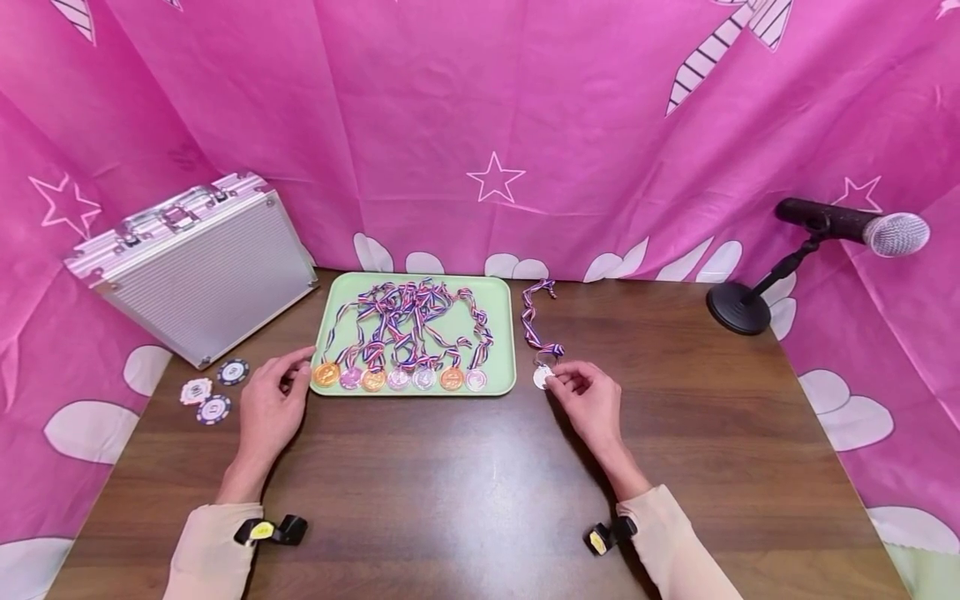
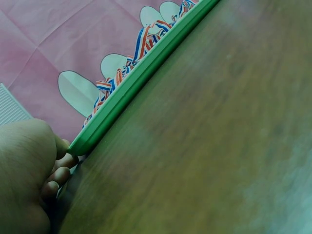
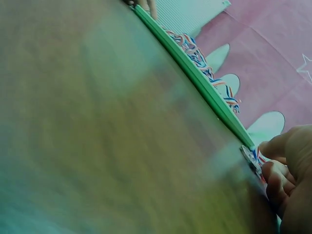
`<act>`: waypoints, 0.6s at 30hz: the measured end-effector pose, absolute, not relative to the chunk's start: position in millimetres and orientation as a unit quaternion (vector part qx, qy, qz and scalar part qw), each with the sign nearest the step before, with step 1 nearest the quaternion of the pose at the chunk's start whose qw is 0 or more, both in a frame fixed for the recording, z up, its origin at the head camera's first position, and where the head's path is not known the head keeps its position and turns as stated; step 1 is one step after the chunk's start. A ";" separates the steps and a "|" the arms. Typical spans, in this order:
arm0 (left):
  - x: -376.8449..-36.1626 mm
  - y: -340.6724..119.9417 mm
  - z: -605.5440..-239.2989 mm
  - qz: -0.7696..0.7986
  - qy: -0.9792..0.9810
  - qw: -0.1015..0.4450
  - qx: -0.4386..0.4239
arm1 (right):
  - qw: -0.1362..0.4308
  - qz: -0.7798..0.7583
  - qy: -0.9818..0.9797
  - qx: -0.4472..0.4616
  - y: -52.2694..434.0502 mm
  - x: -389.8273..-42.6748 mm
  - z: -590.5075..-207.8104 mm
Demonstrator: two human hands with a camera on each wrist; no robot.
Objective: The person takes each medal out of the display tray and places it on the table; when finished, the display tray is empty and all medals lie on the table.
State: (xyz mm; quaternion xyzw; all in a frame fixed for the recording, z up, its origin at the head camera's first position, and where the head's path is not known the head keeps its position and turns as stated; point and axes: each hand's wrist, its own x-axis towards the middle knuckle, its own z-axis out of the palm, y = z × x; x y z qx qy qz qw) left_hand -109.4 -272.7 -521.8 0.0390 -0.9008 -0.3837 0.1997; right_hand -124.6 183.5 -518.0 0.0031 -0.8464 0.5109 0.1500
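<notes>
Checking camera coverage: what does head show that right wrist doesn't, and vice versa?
Head only: the aluminium case, poker chips, microphone, the row of medals on the tray, and the left hand at the tray's corner.
Right wrist only: a close side view of the medal's edge at the fingertips.
Both: green tray, ribbons, right hand, wooden table.

The head view looks forward and down from above the near edge of the wooden table (image 1: 465, 475), facing the pink backdrop (image 1: 450, 125) and taking in the whole tabletop. Each wrist view sits low and close over the wood, tilted and blurred, looking along the near rim of the green tray (image 2: 141, 80), one from each end. All three views share that rim.
</notes>
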 end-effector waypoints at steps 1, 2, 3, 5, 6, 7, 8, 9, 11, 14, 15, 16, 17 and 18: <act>-109.3 -272.9 -521.8 -0.383 -0.901 0.200 0.040 | 0.150 0.515 -0.844 0.005 181.8 -123.7 -517.6; -109.2 -272.7 -521.8 -0.384 -0.901 0.200 0.040 | 0.149 0.520 -0.841 0.009 180.0 -122.8 -516.9; -109.1 -272.5 -521.5 -0.384 -0.901 0.200 0.040 | 0.148 0.523 -0.839 0.012 177.9 -121.8 -515.8; -108.5 -272.7 -521.1 -0.384 -0.901 0.198 0.043 | 0.142 0.531 -0.835 0.021 171.8 -121.2 -512.9; -108.2 -272.9 -520.9 -0.384 -0.901 0.197 0.045 | 0.138 0.533 -0.834 0.025 168.3 -121.2 -511.3; -108.0 -273.0 -520.6 -0.384 -0.901 0.196 0.046 | 0.135 0.533 -0.835 0.029 164.8 -121.4 -509.7; -107.8 -273.4 -520.6 -0.383 -0.902 0.195 0.047 | 0.130 0.532 -0.836 0.032 160.9 -121.5 -507.9; -107.7 -273.8 -520.8 -0.383 -0.902 0.195 0.047 | 0.125 0.532 -0.837 0.034 156.8 -121.7 -506.0; -107.6 -274.2 -520.7 -0.383 -0.902 0.196 0.046 | 0.112 0.534 -0.837 0.038 148.3 -122.1 -502.4; -107.9 -274.2 -521.1 -0.382 -0.902 0.198 0.042 | 0.099 0.530 -0.841 0.047 135.6 -123.4 -499.0; -108.3 -274.2 -521.3 -0.383 -0.901 0.199 0.041 | 0.095 0.528 -0.843 0.050 131.5 -124.1 -498.1; -108.6 -273.8 -521.1 -0.383 -0.901 0.198 0.040 | 0.093 0.525 -0.844 0.053 127.5 -124.8 -497.8; -108.8 -273.7 -521.4 -0.382 -0.902 0.198 0.039 | 0.093 0.519 -0.848 0.056 123.6 -125.8 -497.8; -109.1 -273.6 -521.6 -0.382 -0.902 0.198 0.038 | 0.092 0.513 -0.851 0.059 119.9 -126.9 -497.9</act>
